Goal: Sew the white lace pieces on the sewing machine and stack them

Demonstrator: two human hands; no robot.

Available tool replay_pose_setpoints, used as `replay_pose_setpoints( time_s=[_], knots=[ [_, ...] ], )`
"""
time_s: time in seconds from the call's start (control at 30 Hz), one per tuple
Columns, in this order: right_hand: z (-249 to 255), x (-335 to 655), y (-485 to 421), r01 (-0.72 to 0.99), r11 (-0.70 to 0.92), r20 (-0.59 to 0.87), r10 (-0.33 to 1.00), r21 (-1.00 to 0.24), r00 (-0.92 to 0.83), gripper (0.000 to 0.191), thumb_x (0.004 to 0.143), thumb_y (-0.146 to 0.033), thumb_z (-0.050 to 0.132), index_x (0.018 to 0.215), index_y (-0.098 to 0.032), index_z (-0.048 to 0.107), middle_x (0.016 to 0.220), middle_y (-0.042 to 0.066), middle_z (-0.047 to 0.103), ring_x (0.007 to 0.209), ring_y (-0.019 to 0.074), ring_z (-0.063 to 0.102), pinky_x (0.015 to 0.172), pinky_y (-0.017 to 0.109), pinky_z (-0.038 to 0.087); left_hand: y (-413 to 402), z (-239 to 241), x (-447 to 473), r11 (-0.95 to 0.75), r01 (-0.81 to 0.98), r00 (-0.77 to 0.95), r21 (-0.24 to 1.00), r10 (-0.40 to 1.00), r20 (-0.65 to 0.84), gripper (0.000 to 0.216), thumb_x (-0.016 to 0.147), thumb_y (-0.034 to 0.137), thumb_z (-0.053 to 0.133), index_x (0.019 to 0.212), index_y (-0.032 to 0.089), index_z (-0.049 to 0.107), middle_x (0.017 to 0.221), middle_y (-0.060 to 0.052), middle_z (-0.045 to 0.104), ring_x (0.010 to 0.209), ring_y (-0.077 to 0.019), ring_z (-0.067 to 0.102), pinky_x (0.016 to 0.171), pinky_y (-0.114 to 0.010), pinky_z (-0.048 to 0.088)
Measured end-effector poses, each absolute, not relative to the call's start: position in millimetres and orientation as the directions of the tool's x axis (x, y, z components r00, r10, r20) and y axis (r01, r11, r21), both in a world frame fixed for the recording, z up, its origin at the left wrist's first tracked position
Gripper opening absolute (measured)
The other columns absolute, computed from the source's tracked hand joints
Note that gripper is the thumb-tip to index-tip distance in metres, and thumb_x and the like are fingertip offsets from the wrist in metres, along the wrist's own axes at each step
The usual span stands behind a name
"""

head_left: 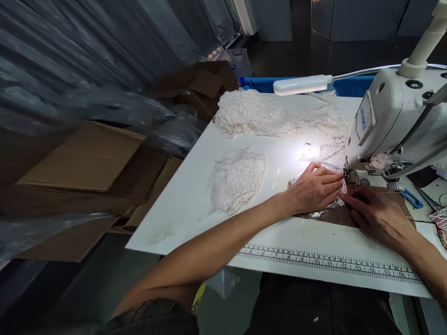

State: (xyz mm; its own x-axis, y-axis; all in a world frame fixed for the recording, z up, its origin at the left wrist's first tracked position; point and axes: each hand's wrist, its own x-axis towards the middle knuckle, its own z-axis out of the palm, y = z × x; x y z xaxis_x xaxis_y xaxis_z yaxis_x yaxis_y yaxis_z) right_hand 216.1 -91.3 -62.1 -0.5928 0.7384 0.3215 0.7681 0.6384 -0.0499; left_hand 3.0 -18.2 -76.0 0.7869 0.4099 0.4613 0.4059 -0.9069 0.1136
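A white sewing machine (391,121) stands at the right. White lace fabric (343,186) lies under its presser foot (346,173). My left hand (316,188) rests flat on this lace, left of the foot, with its fingers stretched towards the needle area. From the other side, my right hand (375,211) reaches in with its index fingertip at the lace edge, just in front of the foot. Its other fingers are bent, and its thumb is hidden. A brown patch (324,216) of the machine bed lies under both hands.
A heap of white lace (256,114) and a smaller lace pile (237,179) lie on the white table (174,218). A lamp (302,85) lights the sewing area. A ruler strip (314,260) runs along the front edge. A blue thread snipper (412,198) and scissors (431,201) lie at right. Cardboard boxes (84,156) stand left.
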Motion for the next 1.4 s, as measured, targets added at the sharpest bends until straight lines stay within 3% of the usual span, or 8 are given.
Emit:
replay_pose_setpoints(
  time_s=[0.27,0.47,0.87,1.07,1.4],
  knots=[
    [-60,216,-91,0.771,0.636,0.343,0.735,-0.047,-0.585,0.030,0.092,-0.018,0.044,0.112,-0.019,0.066,0.101,0.010,0.061,0.078,0.0168,0.061,0.049,0.023,0.046,-15,-78,0,-0.918,0.380,0.766,0.119,0.384,0.516,0.030,0.101,0.028,0.039,0.108,0.021,0.067,0.117,-0.003,0.070,0.108,-0.0192,0.064,0.105,-0.050,0.035],
    [-57,216,-90,0.760,0.646,0.339,0.733,-0.072,-0.590,0.030,0.092,-0.017,0.045,0.112,-0.018,0.066,0.101,0.011,0.062,0.081,0.0182,0.063,0.052,0.024,0.050,-18,-78,1,-0.899,0.416,0.777,0.137,0.430,0.460,0.029,0.100,0.027,0.040,0.111,0.023,0.067,0.120,-0.005,0.068,0.111,-0.0216,0.063,0.109,-0.060,0.027],
    [-60,218,-88,0.746,0.661,0.403,0.706,-0.080,-0.582,0.030,0.094,-0.020,0.045,0.111,-0.018,0.069,0.098,0.011,0.061,0.078,0.0171,0.063,0.054,0.026,0.050,-24,-72,4,-0.868,0.483,0.777,0.120,0.487,0.398,0.031,0.101,0.025,0.037,0.108,0.023,0.067,0.120,-0.004,0.068,0.109,-0.0217,0.059,0.110,-0.060,0.019],
    [-62,219,-88,0.759,0.648,0.366,0.722,-0.064,-0.587,0.030,0.094,-0.020,0.044,0.113,-0.020,0.067,0.099,0.010,0.060,0.076,0.0157,0.061,0.048,0.022,0.044,-24,-72,5,-0.859,0.500,0.770,0.109,0.498,0.398,0.032,0.101,0.025,0.036,0.109,0.024,0.067,0.122,-0.003,0.067,0.108,-0.0204,0.059,0.107,-0.054,0.022],
    [-63,214,-85,0.830,0.558,0.274,0.795,0.020,-0.541,0.035,0.091,-0.020,0.041,0.116,-0.020,0.066,0.096,0.011,0.059,0.057,0.0122,0.052,0.041,0.023,0.033,-21,-75,10,-0.829,0.557,0.730,0.061,0.523,0.440,0.029,0.101,0.027,0.039,0.111,0.023,0.066,0.117,-0.002,0.069,0.105,-0.0211,0.059,0.112,-0.063,0.013]
  ],
)
